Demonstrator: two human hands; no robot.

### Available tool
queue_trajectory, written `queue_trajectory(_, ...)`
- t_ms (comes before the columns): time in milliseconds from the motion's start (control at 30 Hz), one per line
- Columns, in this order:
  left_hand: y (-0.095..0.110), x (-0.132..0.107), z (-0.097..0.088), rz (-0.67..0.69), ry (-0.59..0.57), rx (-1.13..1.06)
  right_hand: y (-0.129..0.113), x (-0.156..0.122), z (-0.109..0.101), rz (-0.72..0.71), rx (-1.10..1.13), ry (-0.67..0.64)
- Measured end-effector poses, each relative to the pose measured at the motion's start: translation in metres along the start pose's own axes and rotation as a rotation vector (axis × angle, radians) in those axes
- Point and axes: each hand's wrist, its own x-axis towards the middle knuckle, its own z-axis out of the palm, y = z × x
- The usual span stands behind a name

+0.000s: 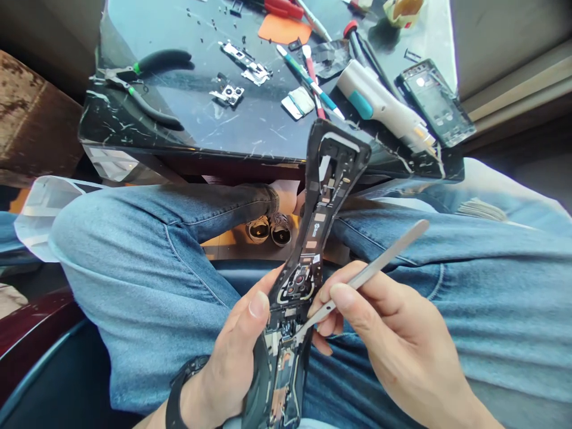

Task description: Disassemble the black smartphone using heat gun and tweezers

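My left hand (239, 339) grips an opened-up smartphone (283, 357) by its left edge, thumb on top. Its inside shows, with connectors, flex cables and copper-coloured patches. Hinged up from the body is a black back panel (318, 220), leaning away toward the table. Between the thumb and fingers of my right hand (379, 316) are slim metal tweezers (379, 262). Their pointed end reaches down to the connectors near the middle of the phone. Whether the tips pinch a part is too small to tell.
A dark glossy table (187, 137) stands ahead. On it lie pliers (147, 71), a camera module (230, 92), a small circuit board (245, 62), a white handheld tool (384, 107), an orange piece (283, 28) and a phone frame (438, 101). Tiny screws and several slim tools are scattered there.
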Motion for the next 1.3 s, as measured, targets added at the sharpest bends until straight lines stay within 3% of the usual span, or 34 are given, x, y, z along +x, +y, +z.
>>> queue_trajectory(300,0.0,0.009,0.0,-0.006,-0.006,-0.071,0.015,0.009,0.001,0.099,0.161,0.027)
queue_trajectory(667,0.0,0.009,-0.009,-0.145,0.157,-0.075,0.018,0.005,0.002,0.004,-0.046,0.077)
queue_trajectory(867,-0.003,0.011,-0.02,-0.184,0.232,-0.193,0.019,0.002,0.004,-0.02,-0.097,0.112)
queue_trajectory(1167,-0.002,0.016,-0.026,-0.182,0.22,-0.186,0.029,0.006,0.0,0.077,0.039,0.113)
queue_trajectory(1300,0.004,0.019,-0.028,-0.171,0.217,-0.252,0.029,0.002,0.004,0.01,0.065,0.185)
